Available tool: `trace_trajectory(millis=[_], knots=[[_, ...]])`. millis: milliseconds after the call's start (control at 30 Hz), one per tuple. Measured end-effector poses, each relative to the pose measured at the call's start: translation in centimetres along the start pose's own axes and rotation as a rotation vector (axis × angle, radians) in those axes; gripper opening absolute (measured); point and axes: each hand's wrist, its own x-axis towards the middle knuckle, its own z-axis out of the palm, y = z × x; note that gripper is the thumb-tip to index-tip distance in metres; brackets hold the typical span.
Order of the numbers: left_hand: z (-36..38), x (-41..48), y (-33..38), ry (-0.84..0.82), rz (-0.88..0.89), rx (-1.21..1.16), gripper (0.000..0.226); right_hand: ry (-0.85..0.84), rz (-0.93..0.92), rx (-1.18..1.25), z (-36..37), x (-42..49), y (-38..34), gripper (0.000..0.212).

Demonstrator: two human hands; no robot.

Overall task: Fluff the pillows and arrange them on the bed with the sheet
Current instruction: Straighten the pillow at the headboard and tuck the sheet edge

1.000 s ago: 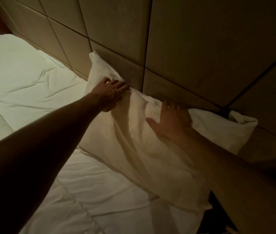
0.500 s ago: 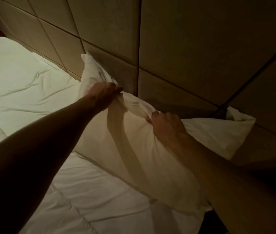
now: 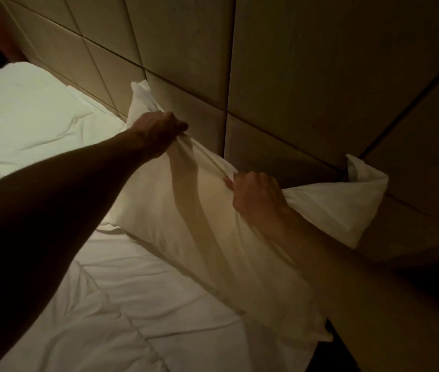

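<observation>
**Mid-fluff on the pillow at the headboard**

Pretty sure I'm in the fluffing step here. The pillow (image 3: 186,224) is centre frame, up on its long edge on the white sheet (image 3: 132,304) and leaning against the padded headboard (image 3: 293,76). The left hand (image 3: 159,130) is fisted round the top edge near the pillow's upper-left corner. The right hand (image 3: 256,194) is curled tight on the same edge further right, with the fabric pulled taut in a ridge between them. So both hands are full of cloth.

Next move, as I read it, is to lift and shake it, or push the ends inward to plump the filling. Then it goes down square against the headboard. It'll want an even pull from both sides, or the stuffing probably slumps to one end.

As for containers, there's only the pillowcase (image 3: 366,178), with the pillow inside it. Its far right corner looks floppy and unfilled. There's also a pale lump (image 3: 25,103) at upper left, maybe a second pillow, but I can't tell.
</observation>
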Motion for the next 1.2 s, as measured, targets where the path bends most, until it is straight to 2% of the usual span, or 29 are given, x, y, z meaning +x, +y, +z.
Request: trace_trajectory(millis=[167,333,433,533,667,900,1067,1200], knots=[[-3.2,-1.0,-0.8,-0.003,-0.001,0.096,0.033,0.064,0.013,0.031,-1.5,-0.3,-2.4,0.044],[-4.7,0.6,-1.3,0.157,-0.166,-0.135,0.032,0.053,0.010,0.019,-2.9,0.8,-3.8,0.027],[-4.1,1.6,-1.0,0.184,-0.203,-0.192,0.032,0.053,-0.014,0.016,-2.7,1.4,-2.8,0.026],[-2.7,2.1,-0.7,0.143,-0.158,-0.147,0.028,0.055,-0.026,-0.052,-2.0,1.8,-1.4,0.036],[0.6,2.1,-0.5,0.059,-0.100,-0.040,0.026,0.025,-0.034,-0.085,-0.8,1.9,0.5,0.038],[4.3,4.4,0.0,0.104,-0.071,-0.064,0.032,-0.035,0.006,-0.123,1.7,2.2,3.0,0.040],[5.7,5.2,-0.8,-0.012,0.011,0.095,0.050,-0.055,0.096,-0.099,2.9,3.0,3.5,0.045],[6.2,5.4,-1.5,-0.005,0.048,0.151,0.054,-0.046,0.083,-0.078,3.2,3.2,3.7,0.052]])
